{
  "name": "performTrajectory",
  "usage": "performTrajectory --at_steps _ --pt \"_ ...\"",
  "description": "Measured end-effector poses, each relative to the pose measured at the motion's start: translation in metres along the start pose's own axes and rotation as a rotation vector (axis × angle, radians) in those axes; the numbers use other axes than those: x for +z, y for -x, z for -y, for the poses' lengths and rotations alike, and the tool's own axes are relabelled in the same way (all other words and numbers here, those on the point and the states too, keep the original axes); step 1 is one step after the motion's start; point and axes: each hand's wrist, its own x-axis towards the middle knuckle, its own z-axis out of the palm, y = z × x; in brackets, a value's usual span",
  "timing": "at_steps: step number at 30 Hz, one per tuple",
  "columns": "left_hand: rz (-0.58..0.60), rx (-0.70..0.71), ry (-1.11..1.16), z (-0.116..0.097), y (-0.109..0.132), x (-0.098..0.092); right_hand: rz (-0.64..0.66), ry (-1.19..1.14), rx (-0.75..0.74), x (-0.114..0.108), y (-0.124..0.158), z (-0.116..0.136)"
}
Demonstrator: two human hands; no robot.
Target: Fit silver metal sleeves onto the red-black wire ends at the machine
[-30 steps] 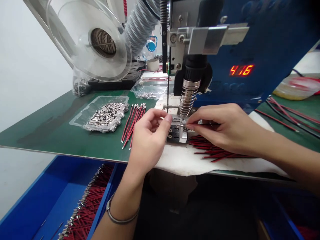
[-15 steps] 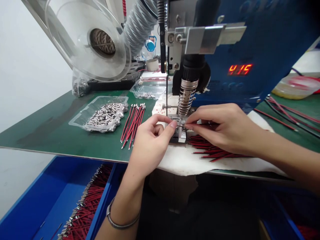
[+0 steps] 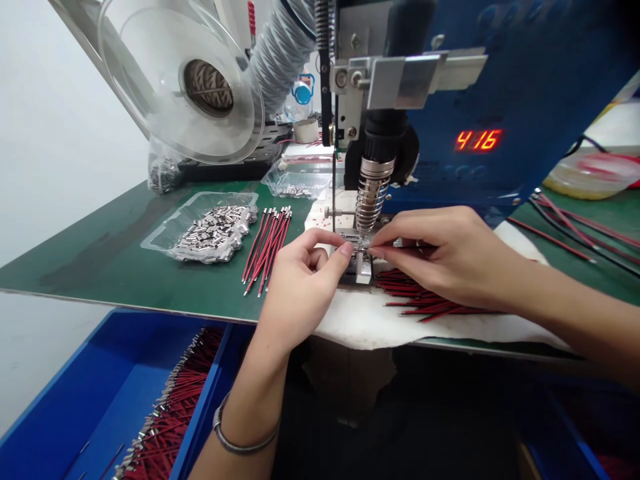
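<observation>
Both hands meet at a small metal fixture beneath the machine's spring-wrapped tip. My left hand has thumb and forefinger pinched at the fixture's left side; what lies between them is too small to make out. From the right, my right hand pinches a thin red-and-black wire, mostly hidden by the fingers, with its end at the fixture. Below that hand, a pile of red-and-black wires rests on a white cloth. Left of my left hand lies a bundle of wires with metal ends.
A clear tray of small metal connectors sits on the green table, with another clear tray behind it. The blue machine stands at right, its display reading 416. Lower left, a blue bin holds many finished-looking wires.
The machine's red display has gone from 415 to 416. Both hands stay pinched at the fixture, and the view has shifted very slightly.
</observation>
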Motion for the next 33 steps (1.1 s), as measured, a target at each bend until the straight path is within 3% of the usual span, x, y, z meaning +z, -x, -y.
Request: performTrajectory --at_steps 27,33 --pt "-0.018 -0.011 0.029 0.0004 0.0017 0.0000 0.040 0.048 -0.031 -0.0011 0.0007 -0.0023" --pt "-0.013 -0.035 0.062 -0.0003 0.0026 0.0005 0.021 0.072 -0.101 -0.0007 0.0005 -0.0042"
